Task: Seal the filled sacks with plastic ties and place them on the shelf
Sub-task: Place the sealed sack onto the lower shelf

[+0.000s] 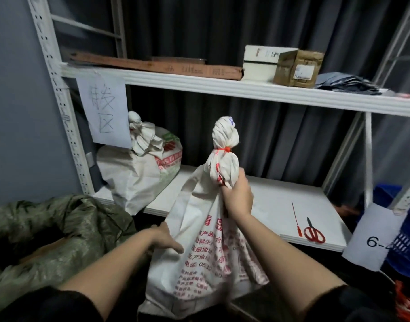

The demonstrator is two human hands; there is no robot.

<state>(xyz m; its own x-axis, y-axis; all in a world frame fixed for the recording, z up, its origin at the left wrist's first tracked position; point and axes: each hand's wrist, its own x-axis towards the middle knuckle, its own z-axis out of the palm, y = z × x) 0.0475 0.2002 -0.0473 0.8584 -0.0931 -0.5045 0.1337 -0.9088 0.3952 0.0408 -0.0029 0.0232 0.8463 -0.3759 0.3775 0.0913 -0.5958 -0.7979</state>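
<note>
— Gripping the sack [199, 252] by its neck, is that how it goes up?
— Looks so. The right hand [237, 196] is clamped round the gathered cloth just under the red tie [226, 149], so the weight hangs from the bunch and the tie takes no pull.
— And the left hand [167, 240]?
— Flat against the sack's side, fingers fairly straight, steadying it more than holding. I'd say it keeps the bag from swinging.
— Where's the sack now?
— In front of the lower shelf [280, 205], its neck above the board's level, its bottom hanging below the front edge. Not yet set down.
— The tie is on, then?
— Cinched tight; the top puffs out above it. Sealing seems done for this one.
— Room on the shelf?
— Another tied sack [134, 173] sits at the left end. A spare tie [295, 217] and red scissors [314, 232] lie at the right, near the front edge, probably kept handy. The gap between looks like the landing spot.
— Any risk?
— Clearing the front edge, I'd guess.
</note>
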